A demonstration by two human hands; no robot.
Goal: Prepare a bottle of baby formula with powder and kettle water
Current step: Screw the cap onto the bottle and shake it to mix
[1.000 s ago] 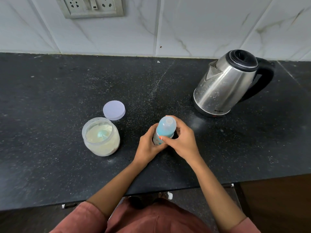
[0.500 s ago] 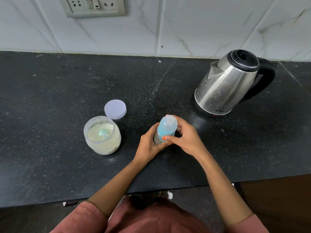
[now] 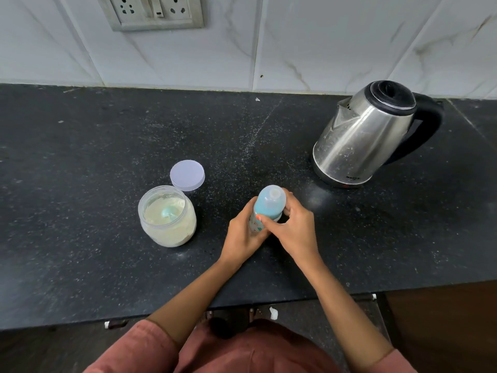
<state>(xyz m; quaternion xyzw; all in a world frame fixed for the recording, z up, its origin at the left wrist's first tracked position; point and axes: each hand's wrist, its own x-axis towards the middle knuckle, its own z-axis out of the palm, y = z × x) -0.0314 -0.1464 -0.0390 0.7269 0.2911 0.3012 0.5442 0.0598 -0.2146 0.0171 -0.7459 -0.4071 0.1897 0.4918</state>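
Note:
A baby bottle [image 3: 269, 204] with a blue collar and clear cap stands upright on the black counter [image 3: 80, 157]. My left hand [image 3: 242, 238] wraps its lower body. My right hand [image 3: 294, 227] grips the blue collar from the right, thumb across the front. To the left sits an open clear jar of pale formula powder [image 3: 167, 216] with a light blue scoop [image 3: 170, 212] lying in it. The jar's white lid [image 3: 187, 175] lies flat just behind it. A steel electric kettle [image 3: 368, 135] with a black lid and handle stands at the back right.
A white tiled wall with a switch-and-socket plate [image 3: 153, 12] rises behind the counter. The counter's front edge runs just below my forearms. A brown cabinet front [image 3: 443, 332] shows at the lower right.
My right hand has shifted its grip around the bottle's blue collar, fingers turning slightly. The bottle, jar, lid and kettle stay in place.

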